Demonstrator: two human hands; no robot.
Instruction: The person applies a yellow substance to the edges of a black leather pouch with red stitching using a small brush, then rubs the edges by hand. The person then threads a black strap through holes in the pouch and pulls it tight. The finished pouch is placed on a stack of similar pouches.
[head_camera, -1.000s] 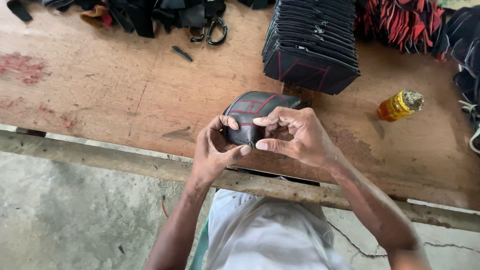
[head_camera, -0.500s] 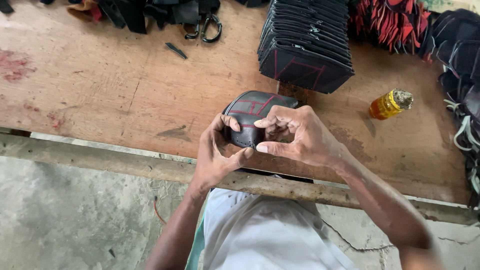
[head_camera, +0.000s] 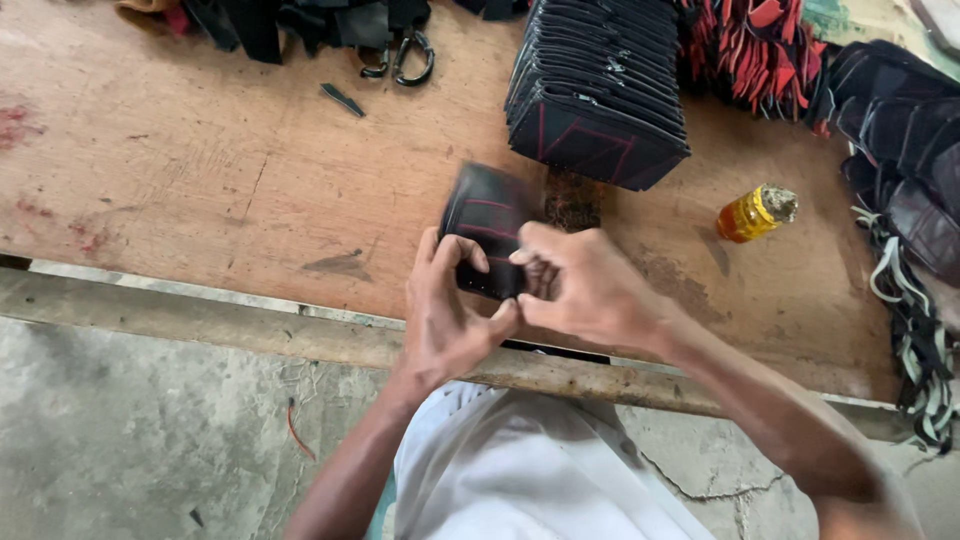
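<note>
A person stands at a worn wooden tabletop (head_camera: 200, 190), both hands working one black pouch with red stitching (head_camera: 487, 222), held just above the near edge. The left hand (head_camera: 447, 315) curls closed around its lower side; the right hand (head_camera: 585, 290) pinches its bottom corner. The pouch is blurred, so the step seems to be shaping or turning it. Next it likely needs a firm, even press. A stack of like pieces (head_camera: 598, 90) and a small yellow bottle (head_camera: 752, 212) sit beyond.
</note>
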